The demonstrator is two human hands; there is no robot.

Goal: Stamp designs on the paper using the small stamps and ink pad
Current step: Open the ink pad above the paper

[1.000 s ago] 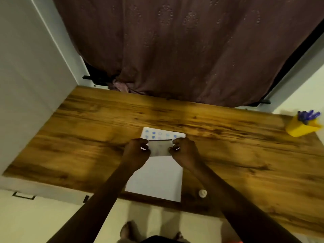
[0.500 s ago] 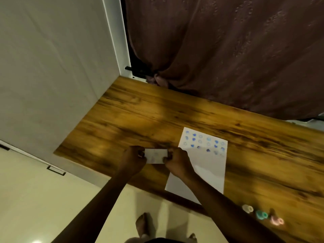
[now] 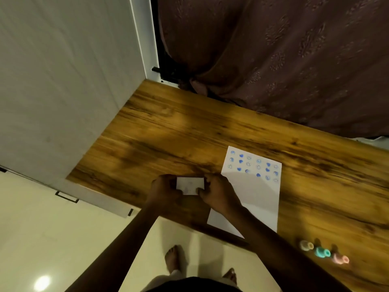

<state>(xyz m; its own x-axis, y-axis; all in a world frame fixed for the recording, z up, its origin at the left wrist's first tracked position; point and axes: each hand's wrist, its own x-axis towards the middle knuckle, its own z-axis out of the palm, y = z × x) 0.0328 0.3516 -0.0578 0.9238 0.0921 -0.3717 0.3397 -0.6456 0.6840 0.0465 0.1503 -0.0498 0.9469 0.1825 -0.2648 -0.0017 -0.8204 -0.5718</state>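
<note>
Brown wood makes up the table (image 3: 189, 131); a dark red curtain (image 3: 273, 60) hangs behind it at 12 o'clock, and a white wall (image 3: 63, 81) stands at 9 o'clock; I watch from far away through the head camera.

Both hands meet over the near edge of the table; the left hand (image 3: 164, 189) and the right hand (image 3: 219, 194) each pinch one end of a small flat white box (image 3: 190, 185); I think it is the ink pad, but it is too blurry to be sure; the fingers of both hands are closed tight on it, one hand at 9 o'clock of the box and one at 3 o'clock; I think two hands hold it so it stays level, or so the lid can go on or off.

At 3 o'clock of the hands lies the paper (image 3: 259, 199), flat on the table; its far end has rows of blue stamp marks (image 3: 253, 166); the near part is bare, so I judge there is room for more.

Down at 4 o'clock, three small stamps (image 3: 323, 252) stand in a row near the table edge, well apart from the paper; no hand touches them; they wait close by for the right hand.
</note>
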